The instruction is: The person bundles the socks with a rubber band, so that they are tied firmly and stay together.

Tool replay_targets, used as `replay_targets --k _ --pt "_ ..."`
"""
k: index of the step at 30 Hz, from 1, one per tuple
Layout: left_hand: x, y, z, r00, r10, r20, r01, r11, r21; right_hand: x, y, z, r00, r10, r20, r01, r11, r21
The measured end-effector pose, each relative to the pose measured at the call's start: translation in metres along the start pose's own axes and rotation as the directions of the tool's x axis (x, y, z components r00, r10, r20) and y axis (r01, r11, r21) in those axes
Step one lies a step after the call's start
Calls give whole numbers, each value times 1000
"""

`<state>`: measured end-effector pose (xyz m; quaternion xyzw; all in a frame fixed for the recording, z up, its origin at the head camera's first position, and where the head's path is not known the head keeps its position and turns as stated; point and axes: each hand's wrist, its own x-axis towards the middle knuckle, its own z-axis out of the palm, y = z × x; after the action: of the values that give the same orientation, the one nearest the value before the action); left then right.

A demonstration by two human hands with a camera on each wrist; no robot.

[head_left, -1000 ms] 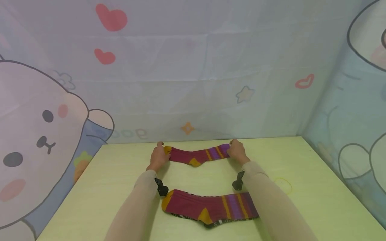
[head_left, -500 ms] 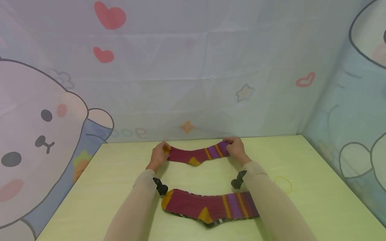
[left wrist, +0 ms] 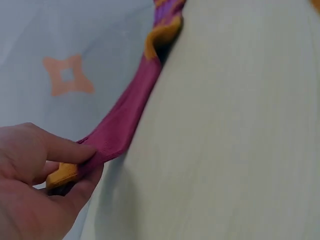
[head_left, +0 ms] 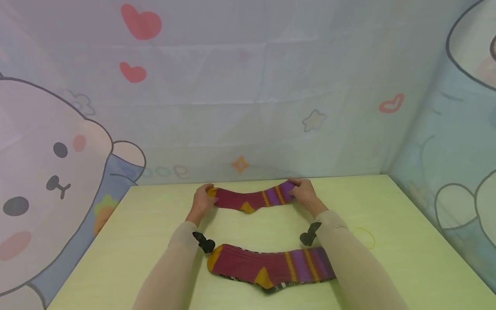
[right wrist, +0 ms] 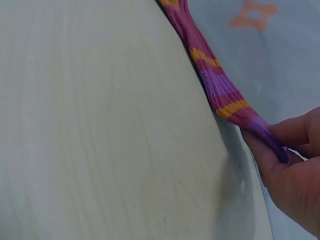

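Near the back edge of the table, a maroon sock (head_left: 236, 200) with mustard heel and toe and a purple-striped cuff is stretched between both hands. The left hand (head_left: 202, 201) pinches its toe end; in the left wrist view, thumb and fingers grip the mustard tip (left wrist: 62, 175). At the other end, the right hand (head_left: 306, 192) pinches the purple cuff (right wrist: 265, 131), as the right wrist view shows. Closer to the person lies a matching sock (head_left: 242, 260), flat, its cuff end partly hidden by the right sleeve. Black-and-white patterned fabric (head_left: 284, 285) peeks out beneath it.
A thin yellow ring (head_left: 374, 238), like a rubber band, lies right of the right forearm on the pale table (head_left: 418, 254). A printed cloth backdrop (head_left: 248, 86) rises directly behind the back edge and along both sides.
The right fingers have shifted onto the cuff's upper corner, and that end is slightly raised. The left hand has moved a little left with the toe. The near sock stays put.
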<state>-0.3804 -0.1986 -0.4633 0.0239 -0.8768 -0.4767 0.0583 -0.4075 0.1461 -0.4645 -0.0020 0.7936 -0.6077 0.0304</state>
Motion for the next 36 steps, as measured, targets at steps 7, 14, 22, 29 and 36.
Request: replay_targets --k 7,14,22,29,36 --pt "-9 10 -4 996 -55 63 69 966 -250 -10 -4 -8 996 -2 93 -11 989 147" --pt "-23 27 -8 990 -48 130 95 920 -381 -27 -13 -22 983 3 183 -38 982 185" --pt "-39 41 -17 981 10 195 78 896 -438 -55 -25 -35 966 -77 245 30 981 191" --pt "-58 50 -26 974 24 227 67 920 -386 -75 -30 -41 950 -118 288 59 977 203" --pt "-75 58 -31 967 42 249 34 956 -290 -100 -32 -51 945 -130 299 83 983 165"
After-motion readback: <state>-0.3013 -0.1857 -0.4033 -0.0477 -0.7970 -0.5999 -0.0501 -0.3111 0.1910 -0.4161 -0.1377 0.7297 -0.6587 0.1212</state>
